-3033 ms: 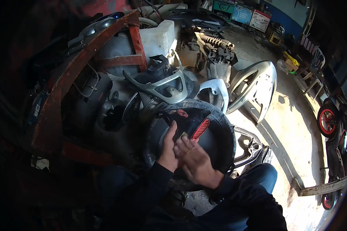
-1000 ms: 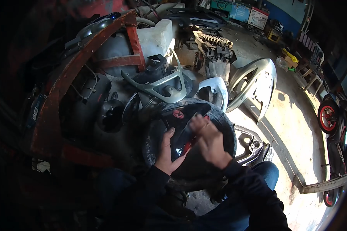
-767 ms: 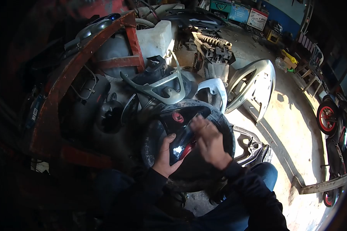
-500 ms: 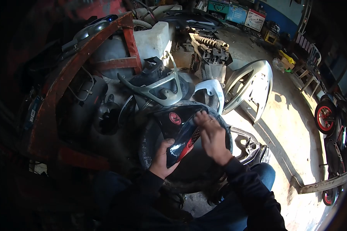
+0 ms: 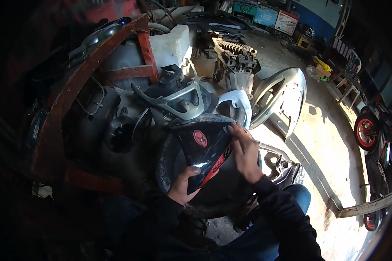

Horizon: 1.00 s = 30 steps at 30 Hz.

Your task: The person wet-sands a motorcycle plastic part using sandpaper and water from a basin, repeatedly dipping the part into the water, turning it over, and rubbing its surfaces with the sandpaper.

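A glossy black motorcycle fairing panel [image 5: 204, 150] with a round red emblem and a red strip along its right edge lies tilted above a dark round tub [image 5: 165, 167]. My left hand [image 5: 184, 186] grips its lower end, thumb on top and fingers underneath. At the panel's upper right corner, my right hand [image 5: 245, 152] presses down with its fingers together and bent. A small greyish patch shows by those fingertips; whether it is a held piece or part of the surface, I cannot make out.
Beyond the tub lie a grey-green plastic trim piece [image 5: 191, 111], a pale curved piece [image 5: 237, 102] and a large silver side panel [image 5: 283, 98]. A rusty red metal frame [image 5: 85, 63] stands left. On the right is a motorcycle with a red-rimmed wheel [image 5: 366, 134].
The panel has turned slightly, and its emblem sits a little lower and farther right. My right hand has shifted a little right, its fingers now bent over the panel's corner.
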{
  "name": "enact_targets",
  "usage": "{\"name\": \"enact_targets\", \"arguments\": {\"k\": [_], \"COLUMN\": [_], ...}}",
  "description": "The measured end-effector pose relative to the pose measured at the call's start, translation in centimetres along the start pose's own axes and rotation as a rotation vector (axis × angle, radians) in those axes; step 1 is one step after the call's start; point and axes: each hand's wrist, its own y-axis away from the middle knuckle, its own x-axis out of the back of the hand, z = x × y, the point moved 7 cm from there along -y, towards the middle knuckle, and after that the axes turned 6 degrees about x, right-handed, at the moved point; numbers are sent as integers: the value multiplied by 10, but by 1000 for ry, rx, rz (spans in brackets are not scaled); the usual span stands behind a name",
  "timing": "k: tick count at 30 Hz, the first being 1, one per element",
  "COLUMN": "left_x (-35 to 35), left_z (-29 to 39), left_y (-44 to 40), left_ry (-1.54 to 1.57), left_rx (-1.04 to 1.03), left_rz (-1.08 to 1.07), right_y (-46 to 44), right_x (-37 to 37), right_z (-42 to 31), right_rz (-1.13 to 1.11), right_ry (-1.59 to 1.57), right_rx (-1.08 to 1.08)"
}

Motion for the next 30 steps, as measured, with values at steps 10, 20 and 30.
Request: {"name": "enact_targets", "arguments": {"k": [10,20,30], "left_x": [5,4,4], "left_z": [0,4,12], "left_y": [-2,1,-4], "left_ry": [33,-4,-61], "left_rx": [-10,-6,-108], "left_rz": [99,245,172], "right_y": [34,13,21], "right_x": [-16,-23,-27], "right_z": [-92,-56,-87], "right_rz": [-148,-95,-126], "right_ry": [37,127,99], "right_rx": [297,289,347]}}
